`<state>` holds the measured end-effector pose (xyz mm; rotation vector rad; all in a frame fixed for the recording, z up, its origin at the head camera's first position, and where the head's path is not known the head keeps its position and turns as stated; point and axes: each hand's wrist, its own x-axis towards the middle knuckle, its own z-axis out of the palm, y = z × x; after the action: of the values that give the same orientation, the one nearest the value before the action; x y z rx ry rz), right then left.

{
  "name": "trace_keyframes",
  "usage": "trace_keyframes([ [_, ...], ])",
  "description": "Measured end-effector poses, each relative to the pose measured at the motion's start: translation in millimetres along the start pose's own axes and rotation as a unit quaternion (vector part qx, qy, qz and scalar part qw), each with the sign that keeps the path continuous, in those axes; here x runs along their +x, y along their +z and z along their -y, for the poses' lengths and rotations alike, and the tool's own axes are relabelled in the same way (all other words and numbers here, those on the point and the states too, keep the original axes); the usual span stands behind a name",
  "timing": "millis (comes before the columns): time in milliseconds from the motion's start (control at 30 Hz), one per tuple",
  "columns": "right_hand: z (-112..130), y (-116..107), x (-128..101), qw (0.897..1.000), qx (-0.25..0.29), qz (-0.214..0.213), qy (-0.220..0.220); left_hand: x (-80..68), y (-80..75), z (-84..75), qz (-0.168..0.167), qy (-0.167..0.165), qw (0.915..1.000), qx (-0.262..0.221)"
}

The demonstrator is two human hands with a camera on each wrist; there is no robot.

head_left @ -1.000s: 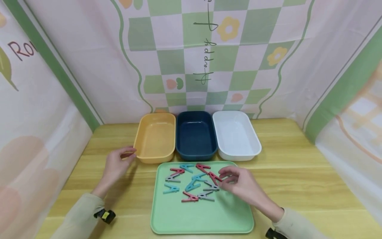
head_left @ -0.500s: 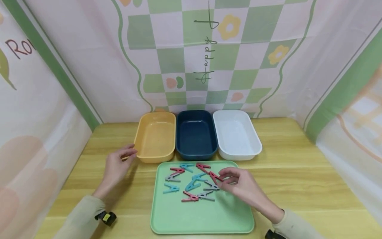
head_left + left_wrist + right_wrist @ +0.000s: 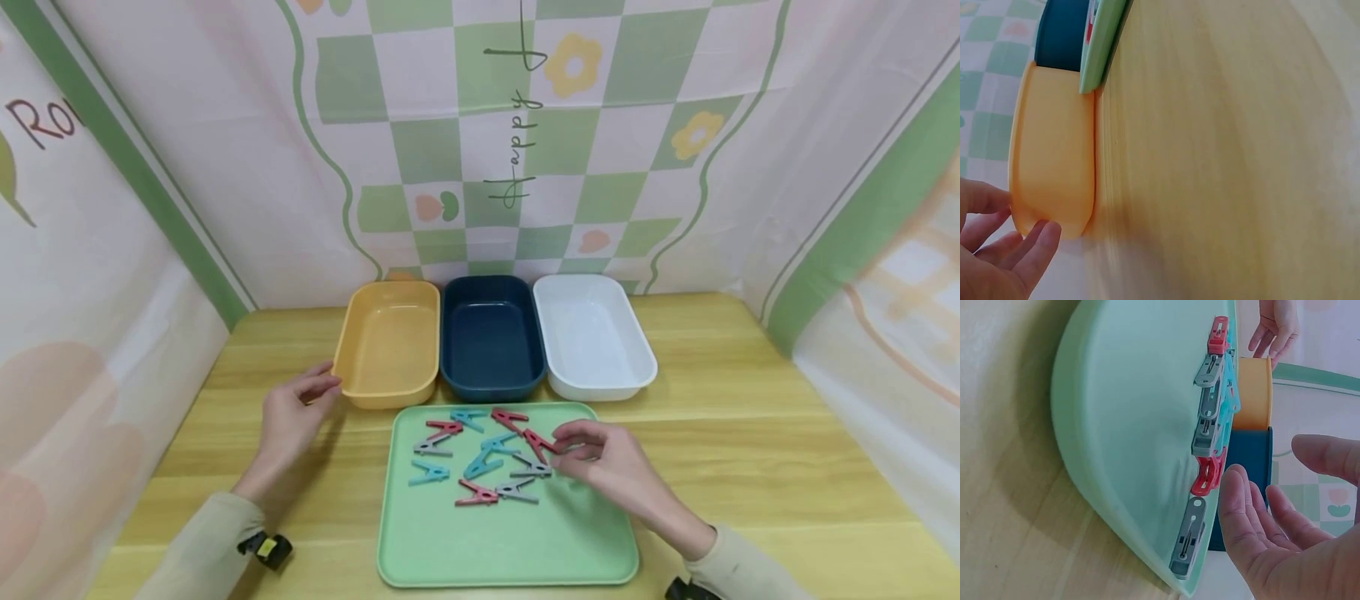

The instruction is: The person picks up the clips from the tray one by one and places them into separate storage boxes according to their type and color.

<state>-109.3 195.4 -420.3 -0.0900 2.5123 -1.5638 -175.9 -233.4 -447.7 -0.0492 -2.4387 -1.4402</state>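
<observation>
A green tray (image 3: 510, 542) is set on the desk (image 3: 750, 433) near its front edge, and a scatter of red, teal and grey clothespins is spread over the tray's far half. Behind the tray, toward the desk's back edge, three tubs are lined up side by side and touching: a yellow tub (image 3: 387, 343) on the left, a navy tub (image 3: 492, 337) in the middle and a white tub (image 3: 592, 335) on the right.

The right hand (image 3: 603, 462) is held over the right part of the tray, its fingers loosely bent and spread, with nothing seen clamped in the grip. Its fingertips are placed just beside a red clothespin (image 3: 537, 443) and a grey clothespin (image 3: 531, 472); whether they are touched cannot be told. In the right wrist view the open palm is seen above the tray's edge, apart from the pins.

The left hand (image 3: 288, 417) is rested on the desk left of the tray, fingers relaxed and apart, its fingertips at the near left corner of the yellow tub. Nothing is held in it.
</observation>
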Motion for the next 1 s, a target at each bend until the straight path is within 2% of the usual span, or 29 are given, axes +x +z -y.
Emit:
trace_keyframes([
  [167, -1, -3, -1, 1.0, 0.007, -0.007, 0.01, -0.2, -0.8, -0.6, 0.005, -0.019, 0.9997, -0.013],
  [367, -3, -6, -2, 1.0, -0.011, -0.014, 0.005, 0.4, -1.3, 0.7, 0.008, -0.036, 0.9993, -0.007],
  [633, -8, -2, -3, 1.0, -0.027, 0.013, 0.001, 0.5, -2.4, -0.9, 0.008, -0.045, 0.9989, -0.007],
  [1000, -11, 6, -5, 0.999, -0.047, 0.023, 0.005, 0.6, -2.6, -2.6, 0.014, -0.058, 0.9982, -0.006],
])
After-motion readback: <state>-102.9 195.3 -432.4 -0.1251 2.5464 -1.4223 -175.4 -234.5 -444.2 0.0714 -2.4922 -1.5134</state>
